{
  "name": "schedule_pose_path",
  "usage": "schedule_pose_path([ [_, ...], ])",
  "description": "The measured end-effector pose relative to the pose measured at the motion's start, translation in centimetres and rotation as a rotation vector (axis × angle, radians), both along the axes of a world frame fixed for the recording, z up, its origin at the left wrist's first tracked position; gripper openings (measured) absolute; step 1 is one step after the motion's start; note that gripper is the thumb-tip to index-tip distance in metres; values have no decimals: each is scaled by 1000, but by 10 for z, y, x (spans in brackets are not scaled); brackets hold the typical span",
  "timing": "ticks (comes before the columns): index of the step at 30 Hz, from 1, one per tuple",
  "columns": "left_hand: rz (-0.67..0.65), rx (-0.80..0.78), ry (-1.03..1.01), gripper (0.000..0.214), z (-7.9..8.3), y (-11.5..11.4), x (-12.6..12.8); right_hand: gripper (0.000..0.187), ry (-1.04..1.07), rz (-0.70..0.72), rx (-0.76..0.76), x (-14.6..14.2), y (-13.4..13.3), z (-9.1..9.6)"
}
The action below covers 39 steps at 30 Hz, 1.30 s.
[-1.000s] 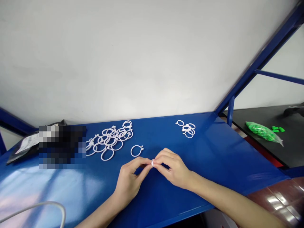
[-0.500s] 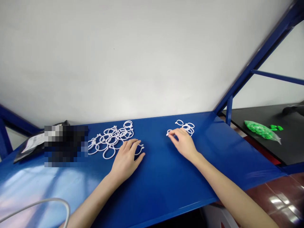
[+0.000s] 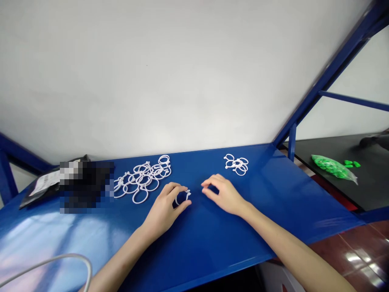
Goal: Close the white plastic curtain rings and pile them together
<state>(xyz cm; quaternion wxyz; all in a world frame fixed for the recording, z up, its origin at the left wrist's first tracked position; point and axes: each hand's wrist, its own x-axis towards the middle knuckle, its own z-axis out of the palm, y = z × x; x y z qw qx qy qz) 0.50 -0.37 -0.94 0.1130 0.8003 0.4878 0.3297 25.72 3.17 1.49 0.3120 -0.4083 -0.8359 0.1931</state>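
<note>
White ring (image 3: 188, 194), partly hidden by left hand (image 3: 164, 206), grip unclear

Left hand (image 3: 166, 207): curled around white ring (image 3: 188, 194)
Right hand (image 3: 224, 194): thumb, fingers parted over tabletop (image 3: 212, 243)
Bigger ring pile (image 3: 138, 188): left
Smaller ring pile (image 3: 236, 164): right, near wall (image 3: 194, 81)

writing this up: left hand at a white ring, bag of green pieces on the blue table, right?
In the head view, the bag of green pieces lies on the black surface, not the blue table; the left hand is at a white ring.
</note>
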Motion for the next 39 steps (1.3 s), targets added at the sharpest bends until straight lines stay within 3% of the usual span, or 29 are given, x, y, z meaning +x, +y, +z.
schedule_pose_path([
  [4,-14,27,-54,21,1,-10,13,3,103,115,-218,-22,-19,-1],
  [12,-34,-1,-221,14,7,-20,28,6,320,54,-467,-27,-21,0],
  [19,38,-323,-501,16,15,-17,27,2,369,22,-400,-24,-22,1],
  [25,41,-462,-641,19,16,-15,24,3,379,49,-343,-25,-24,0],
  [39,37,-360,-483,13,15,-24,22,8,384,108,-348,-24,-28,-3],
])
